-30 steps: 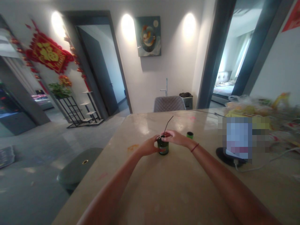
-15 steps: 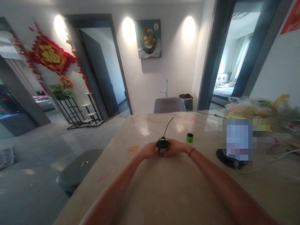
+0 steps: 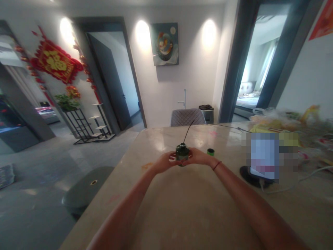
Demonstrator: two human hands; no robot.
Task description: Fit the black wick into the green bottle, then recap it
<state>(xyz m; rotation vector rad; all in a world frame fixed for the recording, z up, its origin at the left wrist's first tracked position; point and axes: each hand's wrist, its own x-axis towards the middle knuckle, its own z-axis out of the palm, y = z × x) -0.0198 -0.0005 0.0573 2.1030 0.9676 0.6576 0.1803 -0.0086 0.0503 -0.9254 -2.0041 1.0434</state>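
Observation:
A small dark green bottle is gripped from both sides, its open neck pointing up. One thin dark stick leans out of the neck, up and to the right. My left hand curls around the bottle's left side, thumb toward me. On the right side my right hand closes on it, a red string around the wrist. The bottle's underside seems raised off the table, with the hands below hiding part of it. A short green cap-like piece with a dark top stands just beyond my right hand.
The pale stone table spreads around my arms. To the right, a blurred-out screen rests on a round black stand with a white cable. Plastic bags pile up behind it. A grey chair faces the far edge; a stool stands left.
Both hands have lifted the bottle and moved it slightly away from me. The stick rises with it. The green cap-like piece stays put, now partly covered by my right hand.

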